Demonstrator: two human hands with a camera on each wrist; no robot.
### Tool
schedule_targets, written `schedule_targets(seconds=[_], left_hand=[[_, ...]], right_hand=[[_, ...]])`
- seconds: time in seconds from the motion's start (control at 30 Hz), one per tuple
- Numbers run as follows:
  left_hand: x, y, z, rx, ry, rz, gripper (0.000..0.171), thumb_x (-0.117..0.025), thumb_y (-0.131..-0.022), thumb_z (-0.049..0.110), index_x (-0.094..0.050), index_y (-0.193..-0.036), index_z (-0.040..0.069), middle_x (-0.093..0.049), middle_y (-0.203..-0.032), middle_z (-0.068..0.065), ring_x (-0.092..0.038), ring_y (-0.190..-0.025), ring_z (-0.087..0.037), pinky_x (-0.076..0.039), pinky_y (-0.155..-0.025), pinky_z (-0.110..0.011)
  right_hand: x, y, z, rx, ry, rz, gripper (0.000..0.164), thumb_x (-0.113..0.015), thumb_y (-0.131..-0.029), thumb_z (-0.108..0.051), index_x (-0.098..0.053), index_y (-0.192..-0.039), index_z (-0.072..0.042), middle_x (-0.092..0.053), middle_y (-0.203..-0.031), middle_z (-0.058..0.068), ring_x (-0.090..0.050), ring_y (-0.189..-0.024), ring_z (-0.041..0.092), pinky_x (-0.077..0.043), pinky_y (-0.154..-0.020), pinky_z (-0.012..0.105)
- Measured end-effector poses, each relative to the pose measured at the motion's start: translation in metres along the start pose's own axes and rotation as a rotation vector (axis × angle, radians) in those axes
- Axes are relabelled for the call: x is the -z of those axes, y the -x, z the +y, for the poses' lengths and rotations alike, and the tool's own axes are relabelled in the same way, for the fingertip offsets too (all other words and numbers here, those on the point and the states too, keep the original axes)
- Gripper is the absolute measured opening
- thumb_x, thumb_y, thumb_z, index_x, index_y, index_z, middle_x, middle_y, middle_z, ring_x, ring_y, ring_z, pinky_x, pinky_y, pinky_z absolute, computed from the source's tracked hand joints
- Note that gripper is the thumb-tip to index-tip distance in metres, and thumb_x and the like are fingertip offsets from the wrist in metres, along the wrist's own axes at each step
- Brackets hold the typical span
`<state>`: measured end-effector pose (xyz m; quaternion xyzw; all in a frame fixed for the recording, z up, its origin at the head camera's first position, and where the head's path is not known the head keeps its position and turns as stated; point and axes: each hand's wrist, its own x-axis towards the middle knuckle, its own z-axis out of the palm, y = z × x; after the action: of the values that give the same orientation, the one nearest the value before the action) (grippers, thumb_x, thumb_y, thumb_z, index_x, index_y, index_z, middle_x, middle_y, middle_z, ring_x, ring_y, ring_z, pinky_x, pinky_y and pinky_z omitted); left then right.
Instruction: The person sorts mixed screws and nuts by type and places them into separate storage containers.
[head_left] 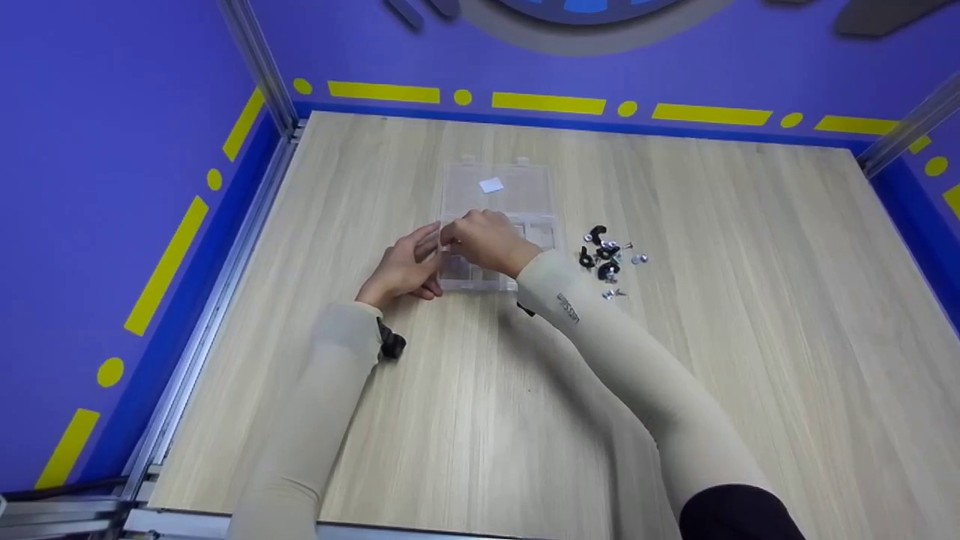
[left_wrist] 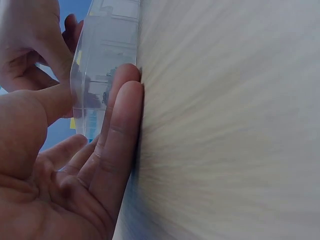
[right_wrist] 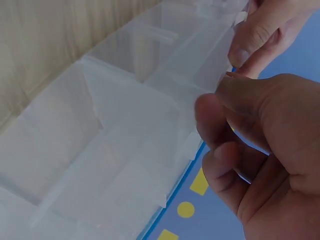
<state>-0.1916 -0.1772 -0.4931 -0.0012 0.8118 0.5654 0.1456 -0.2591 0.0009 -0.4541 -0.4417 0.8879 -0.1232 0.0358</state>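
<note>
A clear plastic compartment box (head_left: 480,286) lies on the table with its lid (head_left: 517,193) swung back. At the box's left end, my left hand (head_left: 401,270) touches it with extended fingers; in the left wrist view those fingers (left_wrist: 125,115) lie along the outer wall and the thumb reaches the rim. My right hand (head_left: 487,240) is over the left part of the box. In the right wrist view its fingers (right_wrist: 225,155) are curled, thumb and index tips close together at the rim. Whether something small is between them cannot be told.
To the right of the box lies a loose pile of small black curved pieces (head_left: 608,271) and metal screws (head_left: 619,292). A small white paper (head_left: 491,185) is on the lid. Blue walls (head_left: 555,67) bound the wooden table (head_left: 750,300) at back and sides.
</note>
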Motion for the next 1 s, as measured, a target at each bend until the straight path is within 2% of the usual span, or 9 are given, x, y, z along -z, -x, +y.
schedule_targets(seconds=[0.27, 0.4, 0.57, 0.8, 1.0], left_hand=[[0.000, -0.002, 0.001, 0.014, 0.044, -0.003, 0.066, -0.060, -0.106, 0.018, -0.029, -0.164, 0.022, -0.048, -0.157, -0.006, -0.072, -0.063, -0.023, -0.061, -0.055, -0.032], [-0.001, -0.002, 0.001, 0.021, 0.057, -0.004, 0.066, -0.060, -0.105, 0.018, -0.029, -0.164, 0.022, -0.049, -0.156, -0.005, -0.071, -0.064, -0.023, -0.061, -0.054, -0.032], [-0.001, -0.001, 0.002, 0.026, 0.058, -0.016, 0.068, -0.060, -0.105, 0.018, -0.027, -0.164, 0.023, -0.043, -0.160, -0.006, -0.071, -0.064, -0.024, -0.061, -0.054, -0.032], [0.000, 0.000, 0.001, 0.045, 0.076, -0.026, 0.068, -0.061, -0.105, 0.019, -0.026, -0.165, 0.023, -0.038, -0.163, -0.008, -0.070, -0.065, -0.024, -0.061, -0.055, -0.032], [-0.001, 0.001, 0.002, 0.051, 0.065, -0.025, 0.068, -0.060, -0.106, 0.019, -0.026, -0.165, 0.025, -0.041, -0.161, -0.005, -0.070, -0.065, -0.024, -0.061, -0.054, -0.032]], right_hand=[[0.021, 0.026, 0.012, -0.001, -0.021, 0.062, 0.020, -0.065, -0.101, -0.005, -0.079, -0.115, -0.008, -0.076, -0.114, 0.007, -0.073, -0.103, 0.024, -0.060, -0.088, 0.038], [0.036, 0.047, 0.025, -0.025, -0.015, 0.092, 0.020, -0.064, -0.102, -0.007, -0.078, -0.117, -0.007, -0.076, -0.116, 0.008, -0.072, -0.103, 0.024, -0.060, -0.090, 0.037], [0.049, 0.074, 0.045, -0.067, -0.013, 0.120, 0.018, -0.066, -0.101, -0.006, -0.078, -0.114, -0.006, -0.076, -0.112, 0.008, -0.073, -0.100, 0.024, -0.060, -0.088, 0.039], [0.052, 0.107, 0.070, -0.140, -0.052, 0.116, 0.017, -0.067, -0.100, -0.005, -0.079, -0.112, -0.005, -0.076, -0.110, 0.009, -0.072, -0.099, 0.024, -0.060, -0.089, 0.040], [0.048, 0.130, 0.086, -0.153, -0.085, 0.135, 0.015, -0.067, -0.099, -0.003, -0.078, -0.110, -0.002, -0.076, -0.109, 0.012, -0.073, -0.092, 0.026, -0.060, -0.085, 0.044]])
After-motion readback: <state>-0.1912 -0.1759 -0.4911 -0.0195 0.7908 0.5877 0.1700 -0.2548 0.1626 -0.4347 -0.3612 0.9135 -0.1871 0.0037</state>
